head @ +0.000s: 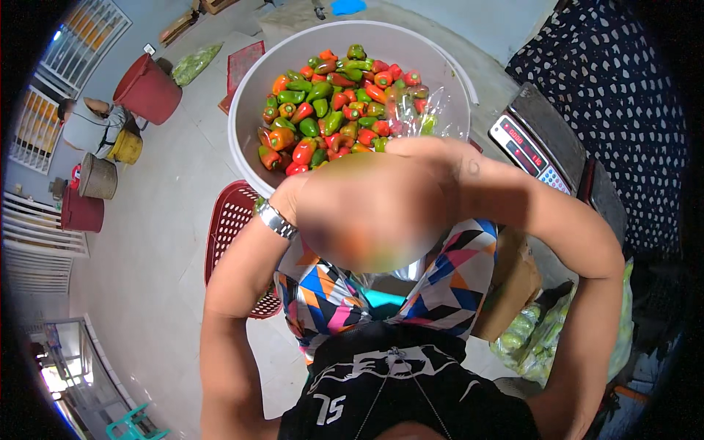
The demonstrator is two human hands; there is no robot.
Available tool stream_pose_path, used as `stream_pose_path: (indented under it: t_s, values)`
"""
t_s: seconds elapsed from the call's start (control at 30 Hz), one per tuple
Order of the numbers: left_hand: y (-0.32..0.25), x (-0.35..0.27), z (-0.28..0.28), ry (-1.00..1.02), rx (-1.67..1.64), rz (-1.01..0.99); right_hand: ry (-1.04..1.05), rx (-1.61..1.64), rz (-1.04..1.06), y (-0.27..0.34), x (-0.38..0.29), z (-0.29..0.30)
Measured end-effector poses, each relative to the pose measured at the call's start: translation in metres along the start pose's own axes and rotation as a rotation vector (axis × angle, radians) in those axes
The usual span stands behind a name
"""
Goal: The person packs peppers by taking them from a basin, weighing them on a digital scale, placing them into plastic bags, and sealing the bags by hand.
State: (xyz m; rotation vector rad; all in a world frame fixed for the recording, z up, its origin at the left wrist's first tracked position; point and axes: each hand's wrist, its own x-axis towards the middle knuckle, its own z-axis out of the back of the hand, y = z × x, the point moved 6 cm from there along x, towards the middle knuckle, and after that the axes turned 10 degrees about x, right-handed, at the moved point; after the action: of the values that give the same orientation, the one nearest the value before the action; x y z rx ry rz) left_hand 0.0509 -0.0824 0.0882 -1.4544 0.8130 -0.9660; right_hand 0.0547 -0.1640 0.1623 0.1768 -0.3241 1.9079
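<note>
My left hand (293,199), with a metal watch (276,219) at its wrist, reaches over the near rim of a large white plastic tub (352,30). My right hand (426,151) comes in from the other side, beside a clear plastic bag (421,118). A round blur hides most of both hands and whatever they hold; orange and green smears show inside it. Red, orange and green bell peppers (324,110) are heaped in the tub. The plastic bag lies at the heap's right edge, with peppers seen through or under it.
A digital scale (520,140) stands right of the tub. A red perforated basket (223,225) sits at the left. Bagged green produce (542,335) and a cardboard box (509,286) lie at the right. Another person (91,129) is at the far left near red bins (148,91).
</note>
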Motion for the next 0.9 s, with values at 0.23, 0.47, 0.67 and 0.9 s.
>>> stream_pose_path:
  t_s: [0.23, 0.47, 0.67, 0.9]
  values:
    - [0.013, -0.024, -0.011, -0.340, -0.246, -0.080, 0.185, 0.075, -0.156, -0.002, -0.015, 0.031]
    - [0.003, -0.074, 0.002, -0.925, -0.125, 0.095, 0.079, 0.154, -0.516, -0.037, -0.069, 0.033]
    - [-0.040, -0.078, 0.010, -1.065, 0.586, 0.234, -0.301, 0.787, -0.983, -0.060, -0.101, 0.010]
    - [-0.070, -0.038, 0.069, -1.382, 1.637, 0.370, -1.019, 1.832, -0.999, -0.010, -0.050, -0.027]
